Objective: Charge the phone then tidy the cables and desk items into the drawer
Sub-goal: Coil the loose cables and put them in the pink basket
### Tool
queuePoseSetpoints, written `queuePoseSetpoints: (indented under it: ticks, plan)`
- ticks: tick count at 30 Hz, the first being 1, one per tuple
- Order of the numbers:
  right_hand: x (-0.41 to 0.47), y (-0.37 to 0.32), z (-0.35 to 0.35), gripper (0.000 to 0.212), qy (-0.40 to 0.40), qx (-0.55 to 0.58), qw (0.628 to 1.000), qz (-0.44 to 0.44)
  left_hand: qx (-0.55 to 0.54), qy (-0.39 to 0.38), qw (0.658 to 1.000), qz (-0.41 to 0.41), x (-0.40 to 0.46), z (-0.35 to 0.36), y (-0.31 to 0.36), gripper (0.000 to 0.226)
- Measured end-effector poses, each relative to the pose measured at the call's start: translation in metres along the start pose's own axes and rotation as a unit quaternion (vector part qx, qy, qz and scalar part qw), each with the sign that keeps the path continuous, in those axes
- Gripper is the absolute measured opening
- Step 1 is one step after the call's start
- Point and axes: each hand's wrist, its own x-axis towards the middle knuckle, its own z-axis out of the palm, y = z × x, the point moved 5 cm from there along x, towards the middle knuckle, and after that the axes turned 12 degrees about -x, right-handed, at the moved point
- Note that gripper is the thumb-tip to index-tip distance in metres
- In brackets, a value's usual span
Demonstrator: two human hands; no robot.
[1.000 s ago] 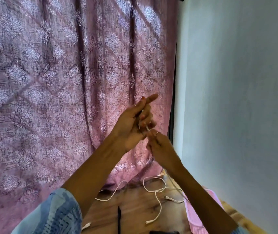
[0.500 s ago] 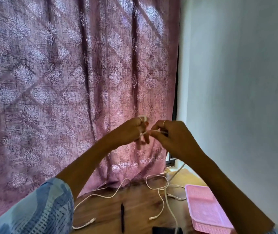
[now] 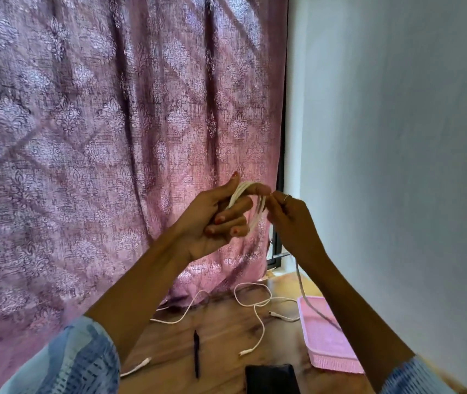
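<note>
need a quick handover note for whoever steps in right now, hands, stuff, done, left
Left hand: holds white cable coil looped around its fingers, raised before the curtain.
Right hand: pinches the same cable's strand, feeding the loops.
On the desk: loose white cables, black pen, pink tray, dark phone at the near edge.
Done: coil partly wound.
Left: finish winding, gather other cables and pen. No drawer in view; phone charging can't be told.

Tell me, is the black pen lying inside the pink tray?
No, the pen lies on the bare wooden desk, well apart from the pink tray near the wall.
</note>
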Motion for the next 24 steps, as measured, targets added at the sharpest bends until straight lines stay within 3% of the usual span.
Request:
queuePoseSetpoints:
  ticks: [4, 8, 11, 14, 17, 19, 22, 24]
  plan:
    - [-0.024, 0.017, 0.022, 0.034, -0.035, 0.014, 0.998, 0.052, -0.005, 0.024, 0.996, 0.081, 0.011, -0.002, -0.004, 0.044]
    - [-0.045, 0.018, 0.037, 0.028, -0.126, -0.034, 0.99, 0.053, -0.001, 0.102, 0.984, 0.144, 0.02, -0.02, -0.007, 0.041]
    - [-0.057, 0.009, 0.037, 0.024, -0.185, -0.101, 0.977, 0.014, 0.118, 0.157, 0.966, 0.165, 0.027, -0.031, -0.007, 0.029]
    - [-0.061, 0.009, 0.029, 0.027, -0.209, -0.176, 0.962, -0.009, 0.233, 0.208, 0.94, 0.139, 0.028, -0.041, -0.014, 0.028]
    - [-0.056, 0.011, 0.02, 0.029, -0.211, -0.213, 0.953, -0.03, 0.423, 0.224, 0.872, 0.105, 0.025, -0.048, -0.019, 0.029]
    - [-0.051, 0.01, 0.014, 0.028, -0.209, -0.232, 0.949, -0.038, 0.474, 0.214, 0.851, 0.068, 0.025, -0.053, -0.024, 0.036]
    - [-0.041, 0.008, 0.006, 0.018, -0.207, -0.257, 0.943, -0.031, 0.511, 0.185, 0.839, -0.004, 0.018, -0.063, -0.034, 0.03]
    - [-0.034, 0.007, -0.001, 0.012, -0.193, -0.238, 0.952, -0.022, 0.485, 0.14, 0.862, -0.043, 0.011, -0.063, -0.043, 0.031]
